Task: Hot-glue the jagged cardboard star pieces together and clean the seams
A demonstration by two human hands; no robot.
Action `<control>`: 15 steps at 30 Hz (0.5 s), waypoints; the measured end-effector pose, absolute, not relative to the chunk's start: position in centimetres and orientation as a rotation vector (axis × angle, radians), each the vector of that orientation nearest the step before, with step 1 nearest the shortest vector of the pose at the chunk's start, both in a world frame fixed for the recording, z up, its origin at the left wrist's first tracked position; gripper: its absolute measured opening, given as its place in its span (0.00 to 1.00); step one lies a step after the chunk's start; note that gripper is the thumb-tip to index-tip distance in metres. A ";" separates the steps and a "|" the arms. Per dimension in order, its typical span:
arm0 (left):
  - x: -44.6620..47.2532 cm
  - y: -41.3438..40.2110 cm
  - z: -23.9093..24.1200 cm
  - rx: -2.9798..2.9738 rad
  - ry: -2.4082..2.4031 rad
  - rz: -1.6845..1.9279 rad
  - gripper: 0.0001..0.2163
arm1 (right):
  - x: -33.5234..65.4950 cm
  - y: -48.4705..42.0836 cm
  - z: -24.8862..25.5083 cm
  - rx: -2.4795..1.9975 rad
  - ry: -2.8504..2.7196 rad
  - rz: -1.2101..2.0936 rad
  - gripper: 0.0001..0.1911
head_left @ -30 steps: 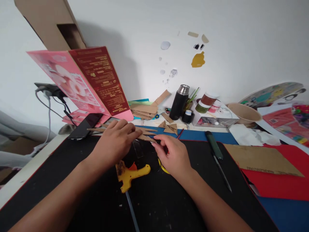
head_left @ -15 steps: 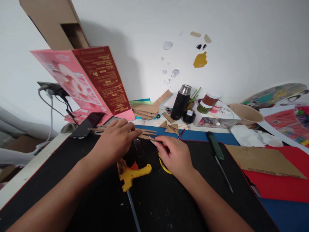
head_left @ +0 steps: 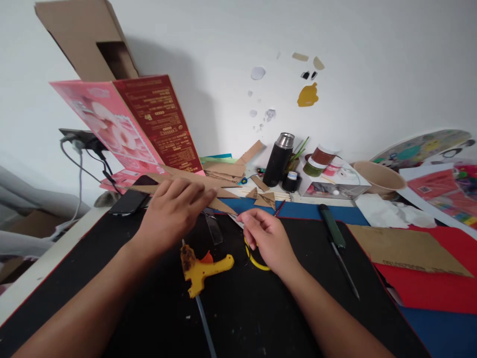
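A flat brown cardboard piece with several long pointed arms [head_left: 223, 205] is held up above the black mat's far edge. My left hand [head_left: 173, 206] lies over its middle, thumb stretched to the right, gripping it from above. My right hand [head_left: 266, 236] has its fingers pinched at the tip of the right-pointing arm. Beneath my right hand, a yellow loop handle [head_left: 257, 261] shows in part, and a pale strip shows by the fingertips. A yellow glue gun [head_left: 203, 268] with a clear glue stick lies on the mat between my forearms.
A green-handled tool with a long metal shaft [head_left: 331, 226] lies on the right. Behind stand a black thermos [head_left: 278, 159], paint jars [head_left: 315, 166] and cardboard scraps [head_left: 264, 199]. A pink box panel [head_left: 108, 127] and a phone [head_left: 128, 201] are at left.
The cardboard piece has tilted up, showing more of its flat face and pointed arms. My left hand has shifted slightly left and flattened; my right fingers have curled in.
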State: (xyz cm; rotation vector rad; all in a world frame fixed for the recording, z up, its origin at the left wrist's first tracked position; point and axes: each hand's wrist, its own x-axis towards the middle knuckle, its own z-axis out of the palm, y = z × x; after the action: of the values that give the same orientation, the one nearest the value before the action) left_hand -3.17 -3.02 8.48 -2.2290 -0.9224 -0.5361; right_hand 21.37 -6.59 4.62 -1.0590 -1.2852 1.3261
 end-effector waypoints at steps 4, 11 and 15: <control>-3.0 -3.3 8.6 -2.201 -0.888 -0.567 0.17 | 21.2 -6.7 4.6 -0.994 -1.169 1.468 0.25; -2.4 -3.7 8.6 -2.199 -0.853 -0.549 0.16 | 20.8 -6.8 4.1 -0.976 -1.083 1.538 0.27; -2.4 -3.6 8.3 -2.202 -0.865 -0.548 0.17 | 20.8 -6.9 4.3 -0.985 -1.085 1.545 0.26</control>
State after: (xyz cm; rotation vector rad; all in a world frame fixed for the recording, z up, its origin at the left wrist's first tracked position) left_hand -2.37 -3.64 8.30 -2.2016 -0.8650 -0.5479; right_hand 20.81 -6.87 4.26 -0.9847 -1.0848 1.5452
